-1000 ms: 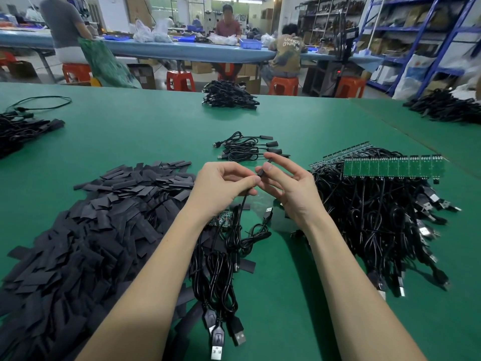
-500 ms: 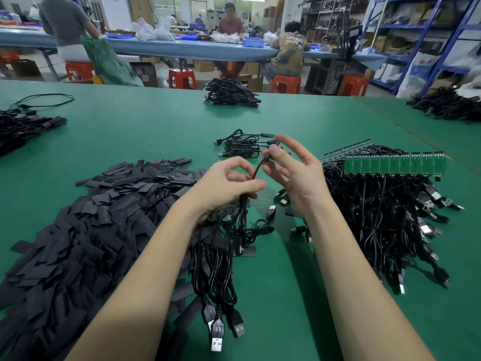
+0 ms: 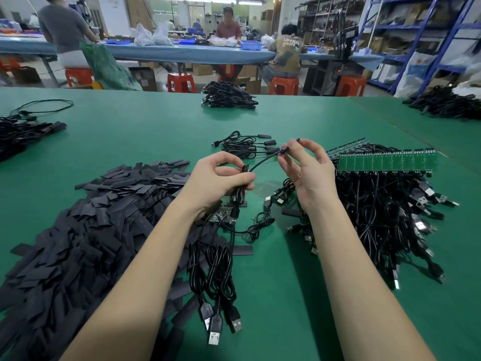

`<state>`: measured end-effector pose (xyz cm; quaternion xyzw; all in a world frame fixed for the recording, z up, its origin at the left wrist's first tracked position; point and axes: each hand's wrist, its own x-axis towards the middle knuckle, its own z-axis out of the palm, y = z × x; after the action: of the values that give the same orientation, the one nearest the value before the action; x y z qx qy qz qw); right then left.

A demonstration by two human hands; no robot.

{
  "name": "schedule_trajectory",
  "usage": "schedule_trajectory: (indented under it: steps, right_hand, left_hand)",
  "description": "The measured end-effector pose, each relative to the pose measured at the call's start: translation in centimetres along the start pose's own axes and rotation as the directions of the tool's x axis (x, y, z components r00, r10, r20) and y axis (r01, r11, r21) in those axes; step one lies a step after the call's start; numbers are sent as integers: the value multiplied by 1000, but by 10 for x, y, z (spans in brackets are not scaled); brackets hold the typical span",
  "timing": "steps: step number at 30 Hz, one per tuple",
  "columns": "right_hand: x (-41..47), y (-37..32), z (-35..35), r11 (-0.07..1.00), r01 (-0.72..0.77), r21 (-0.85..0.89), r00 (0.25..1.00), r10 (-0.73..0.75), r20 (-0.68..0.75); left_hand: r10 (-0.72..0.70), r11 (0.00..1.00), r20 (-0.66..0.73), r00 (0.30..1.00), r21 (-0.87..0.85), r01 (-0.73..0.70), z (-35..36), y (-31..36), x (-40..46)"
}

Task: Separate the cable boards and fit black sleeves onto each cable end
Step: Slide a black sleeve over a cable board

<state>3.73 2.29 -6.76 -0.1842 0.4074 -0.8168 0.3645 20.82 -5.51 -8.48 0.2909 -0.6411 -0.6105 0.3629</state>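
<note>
Overhead, the left hand (image 3: pixel 221 178) pinches a black cable (image 3: pixel 263 160) above the green tabletop (image 3: pixel 145 131) while the right hand's (image 3: pixel 308 169) fingers (image 3: pixel 286 148) pinch its sleeved end, sleeves (image 3: pixel 86 230) heaped left, boards (image 3: pixel 385 160) right.

- on the table (image 3: pixel 273 295) the sleeve pile (image 3: pixel 78 230) lies to our left
- the row of boards (image 3: pixel 385 162) sits on the cable heap (image 3: pixel 385 217) to our right
- between them our left hand (image 3: pixel 221 178) and right hand (image 3: pixel 309 170) hold one cable (image 3: pixel 263 160)
- a small cable bunch (image 3: pixel 244 145) lies just behind our hands, another bundle (image 3: pixel 229 97) at the far edge
</note>
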Motion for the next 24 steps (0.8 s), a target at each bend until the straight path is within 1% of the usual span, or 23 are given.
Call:
schedule_trajectory:
  steps: [5,8,10,11,14,16,18,19,21,23,24]
  right_hand:
    - [1,3,1,1000,-8,19,999,9,-36]
    - [2,5,0,1000,-16,15,998,16,-56]
    - [2,6,1,999,-26,-19,997,24,-71]
    - [3,7,2,999,-32,-40,996,29,-79]
    - [7,8,-2,989,-76,-126,991,61,-116]
    - [10,9,-5,968,-155,-199,981,128,-145]
    - [12,11,-6,948,-230,-221,966,195,-169]
    - [12,12,-5,945,-249,-214,960,210,-187]
    - [13,14,-3,947,-245,-208,953,195,-231]
    - [13,16,-1,949,-224,-223,957,171,-235]
    - [13,18,-1,947,-223,-233,960,171,-223]
  left_hand:
    - [81,994,-80,993,79,-75,6,-3,2]
    - [71,988,-70,995,145,-60,5,-3,2]
    - [59,970,-63,996,241,-43,6,-5,3]
    - [63,946,-64,996,322,-39,7,-6,4]
    - [109,815,-46,993,576,-63,11,-8,15]
    - [160,723,-2,987,681,-116,12,-3,30]
    - [204,640,14,979,754,-144,13,6,52]
    - [221,604,-3,975,786,-134,15,10,64]
    - [256,525,-41,966,845,-103,21,15,88]
    - [265,446,-29,964,890,-96,27,13,107]
    - [256,386,-8,967,918,-95,30,8,115]
